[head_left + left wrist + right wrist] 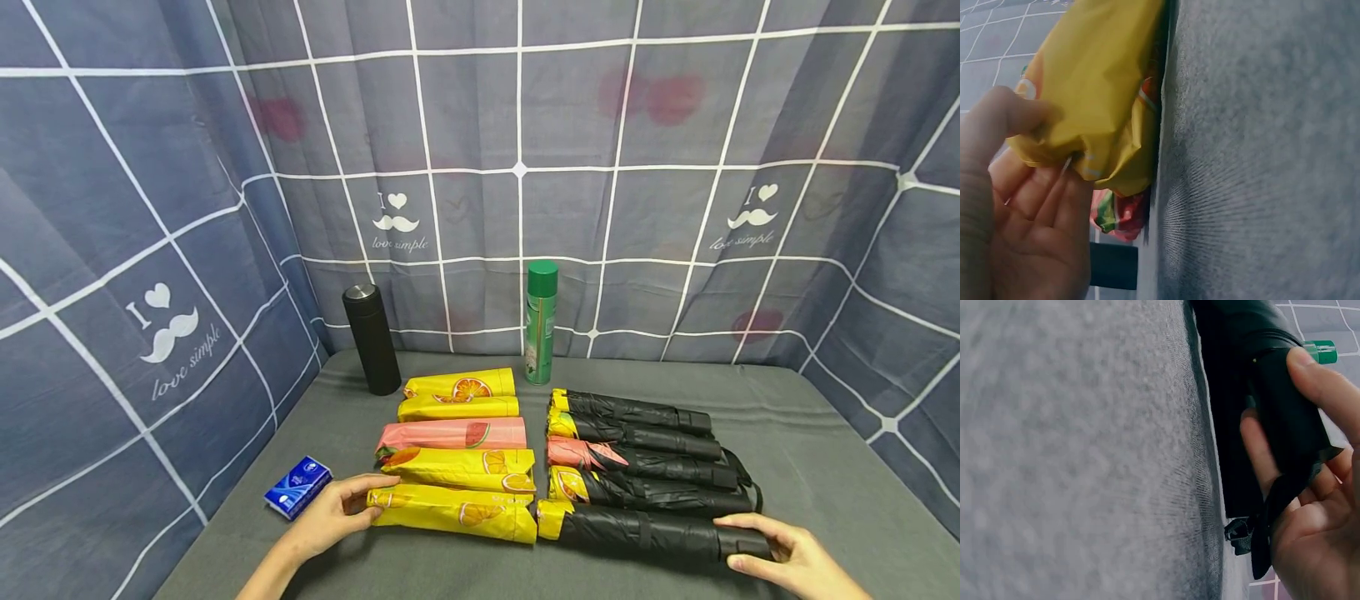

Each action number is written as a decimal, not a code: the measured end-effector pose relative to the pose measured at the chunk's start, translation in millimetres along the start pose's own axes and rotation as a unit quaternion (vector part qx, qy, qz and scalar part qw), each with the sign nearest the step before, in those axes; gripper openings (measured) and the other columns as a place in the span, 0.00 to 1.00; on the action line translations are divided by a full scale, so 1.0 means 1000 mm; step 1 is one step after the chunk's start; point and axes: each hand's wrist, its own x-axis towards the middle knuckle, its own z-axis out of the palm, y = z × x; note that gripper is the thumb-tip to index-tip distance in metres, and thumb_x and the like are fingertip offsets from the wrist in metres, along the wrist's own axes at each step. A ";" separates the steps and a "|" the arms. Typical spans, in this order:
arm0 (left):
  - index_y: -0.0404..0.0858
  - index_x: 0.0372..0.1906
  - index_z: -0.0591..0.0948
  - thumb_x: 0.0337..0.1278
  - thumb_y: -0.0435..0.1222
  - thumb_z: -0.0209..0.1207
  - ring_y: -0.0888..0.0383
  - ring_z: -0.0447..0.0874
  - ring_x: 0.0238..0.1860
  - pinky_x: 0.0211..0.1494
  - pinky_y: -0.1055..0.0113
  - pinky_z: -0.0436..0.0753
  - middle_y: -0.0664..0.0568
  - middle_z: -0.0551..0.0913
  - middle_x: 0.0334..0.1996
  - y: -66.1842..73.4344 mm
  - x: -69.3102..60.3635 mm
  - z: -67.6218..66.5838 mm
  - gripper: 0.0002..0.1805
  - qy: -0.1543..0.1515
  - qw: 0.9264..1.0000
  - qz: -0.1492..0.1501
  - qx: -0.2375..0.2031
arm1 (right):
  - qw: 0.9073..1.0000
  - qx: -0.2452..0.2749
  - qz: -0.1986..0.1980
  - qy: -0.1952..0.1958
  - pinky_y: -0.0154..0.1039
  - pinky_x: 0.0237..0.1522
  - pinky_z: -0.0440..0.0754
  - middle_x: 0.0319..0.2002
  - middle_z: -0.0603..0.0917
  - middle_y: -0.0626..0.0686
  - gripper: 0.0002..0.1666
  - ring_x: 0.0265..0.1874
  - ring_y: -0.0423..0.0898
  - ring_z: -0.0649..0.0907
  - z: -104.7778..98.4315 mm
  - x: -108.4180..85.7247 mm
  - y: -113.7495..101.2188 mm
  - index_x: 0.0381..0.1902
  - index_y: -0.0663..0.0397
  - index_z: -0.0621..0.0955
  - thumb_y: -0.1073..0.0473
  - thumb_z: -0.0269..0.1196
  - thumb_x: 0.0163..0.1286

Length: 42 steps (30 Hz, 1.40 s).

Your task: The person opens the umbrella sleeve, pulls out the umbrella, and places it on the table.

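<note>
My left hand (335,514) pinches the left end of the nearest yellow, orange-printed umbrella sleeve (453,515); thumb and fingers show on either side of it in the left wrist view. Across from it, my right hand (795,552) grips the black handle of the nearest folded umbrella (645,533), its thumb and fingers around the end. A dangling wrist strap (1282,503) hangs by that handle in the right wrist view. The umbrella's yellow end lies right by the sleeve's right end; whether they touch I cannot tell.
Behind the sleeve lie more yellow sleeves (459,468) and a pink one (453,434). Several folded black umbrellas (645,471) are lined up on the right. At the back stand a black flask (372,342) and a green spray can (540,325). A blue tissue pack (297,487) sits left.
</note>
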 end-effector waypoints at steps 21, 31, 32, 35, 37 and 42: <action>0.26 0.58 0.74 0.60 0.30 0.59 0.64 0.75 0.53 0.51 0.73 0.75 0.32 0.76 0.53 -0.009 -0.006 -0.002 0.21 0.011 0.999 -0.012 0.046 | 0.972 -0.217 -0.071 0.060 0.24 0.32 0.72 0.42 0.81 0.33 0.24 0.38 0.29 0.78 -0.001 0.000 0.010 0.45 0.37 0.83 0.57 0.75 0.47; 0.32 0.60 0.74 0.60 0.34 0.61 0.65 0.71 0.57 0.56 0.73 0.71 0.41 0.76 0.56 0.001 -0.006 -0.003 0.23 0.027 0.995 -0.021 0.094 | 0.963 -0.245 -0.086 0.069 0.21 0.34 0.68 0.41 0.80 0.32 0.26 0.38 0.29 0.78 -0.001 -0.001 0.009 0.44 0.35 0.83 0.55 0.77 0.44; 0.31 0.60 0.74 0.60 0.34 0.61 0.65 0.71 0.58 0.56 0.73 0.71 0.40 0.76 0.56 0.003 -0.006 -0.003 0.23 0.029 0.995 -0.018 0.095 | 0.963 -0.247 -0.087 0.069 0.21 0.33 0.68 0.41 0.80 0.32 0.26 0.38 0.29 0.78 -0.001 -0.001 0.008 0.44 0.35 0.83 0.55 0.77 0.44; 0.29 0.60 0.74 0.60 0.32 0.60 0.64 0.71 0.58 0.57 0.73 0.70 0.37 0.75 0.57 0.011 -0.005 -0.005 0.23 0.031 0.996 -0.005 0.082 | 0.962 -0.249 -0.089 0.069 0.20 0.34 0.68 0.41 0.80 0.31 0.26 0.38 0.29 0.77 -0.001 -0.001 0.007 0.44 0.35 0.83 0.54 0.77 0.44; 0.27 0.60 0.72 0.60 0.30 0.59 0.63 0.71 0.59 0.57 0.72 0.70 0.35 0.74 0.57 0.016 -0.003 -0.006 0.23 0.025 0.997 0.008 0.071 | 0.963 -0.249 -0.083 0.068 0.20 0.34 0.68 0.41 0.80 0.32 0.25 0.38 0.29 0.77 -0.002 -0.001 0.004 0.43 0.35 0.83 0.54 0.77 0.44; 0.28 0.62 0.70 0.61 0.25 0.55 0.55 0.71 0.60 0.59 0.70 0.69 0.31 0.70 0.58 0.028 0.000 -0.010 0.24 0.007 0.999 0.021 0.027 | 0.983 -0.179 0.019 0.039 0.29 0.34 0.77 0.42 0.83 0.40 0.23 0.39 0.30 0.80 -0.007 -0.002 -0.007 0.48 0.46 0.82 0.53 0.73 0.52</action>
